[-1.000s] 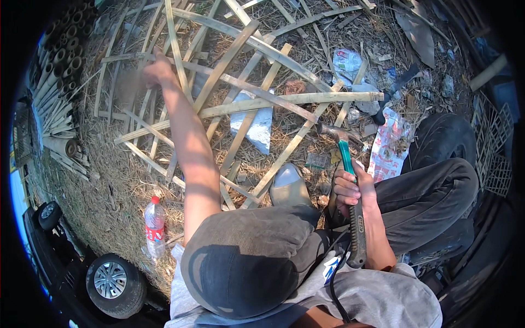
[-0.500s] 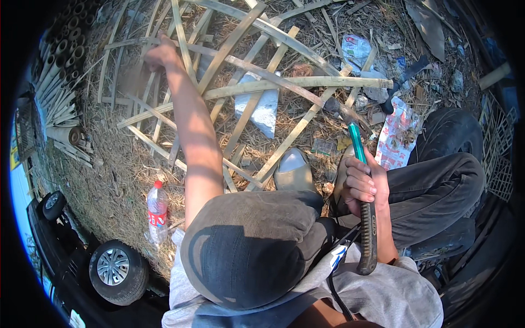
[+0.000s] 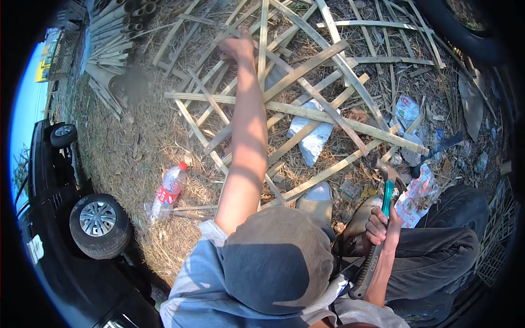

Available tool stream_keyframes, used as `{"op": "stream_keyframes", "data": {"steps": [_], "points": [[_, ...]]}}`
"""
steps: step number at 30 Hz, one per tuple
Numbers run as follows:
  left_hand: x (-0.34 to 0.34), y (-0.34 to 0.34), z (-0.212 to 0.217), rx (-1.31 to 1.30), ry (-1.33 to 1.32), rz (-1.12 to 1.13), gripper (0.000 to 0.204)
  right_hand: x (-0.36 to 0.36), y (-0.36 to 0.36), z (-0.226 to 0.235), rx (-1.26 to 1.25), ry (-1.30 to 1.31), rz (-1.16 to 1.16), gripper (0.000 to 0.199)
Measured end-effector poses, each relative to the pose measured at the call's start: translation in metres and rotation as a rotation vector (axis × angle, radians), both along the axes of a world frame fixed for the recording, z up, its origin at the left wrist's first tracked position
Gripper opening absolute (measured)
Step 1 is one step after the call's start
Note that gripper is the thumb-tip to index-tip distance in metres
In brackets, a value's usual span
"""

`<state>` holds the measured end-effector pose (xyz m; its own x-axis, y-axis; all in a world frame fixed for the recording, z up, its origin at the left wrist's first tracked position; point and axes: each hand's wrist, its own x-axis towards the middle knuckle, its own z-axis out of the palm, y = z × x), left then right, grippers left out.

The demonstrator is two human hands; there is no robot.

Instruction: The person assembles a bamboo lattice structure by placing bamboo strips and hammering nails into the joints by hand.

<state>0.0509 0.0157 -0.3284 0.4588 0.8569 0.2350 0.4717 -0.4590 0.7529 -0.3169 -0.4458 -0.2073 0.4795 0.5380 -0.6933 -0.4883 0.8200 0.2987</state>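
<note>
Hands apart, your right hand (image 3: pixel 381 227) is wrapped around a green-shafted claw hammer (image 3: pixel 387 197) beside the slatted lattice's (image 3: pixel 311 113) near edge; your left hand (image 3: pixel 239 47) is at its far slats, grip unclear.

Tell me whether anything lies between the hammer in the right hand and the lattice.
Nothing visible does: between the metal-headed, green-and-black-handled hammer in the right hand and the nearest edge of the pale, crisscrossed slat lattice, only straw-strewn ground shows.

The slats (image 3: pixel 377 133) look like matt wood, the hammer head (image 3: pixel 388 170) dull metal.
</note>
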Motion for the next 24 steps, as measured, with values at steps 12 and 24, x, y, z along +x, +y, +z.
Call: {"op": "stream_keyframes", "data": {"steps": [12,24], "points": [[-0.027,0.082,0.06,0.48,0.322,-0.643,0.061,0.021,0.04,-0.025,-1.013,-0.038,0.331,0.048],[-0.015,0.085,0.03,0.442,0.239,-0.905,0.033,0.026,0.055,-0.015,-1.154,-0.061,0.328,0.043]]}}
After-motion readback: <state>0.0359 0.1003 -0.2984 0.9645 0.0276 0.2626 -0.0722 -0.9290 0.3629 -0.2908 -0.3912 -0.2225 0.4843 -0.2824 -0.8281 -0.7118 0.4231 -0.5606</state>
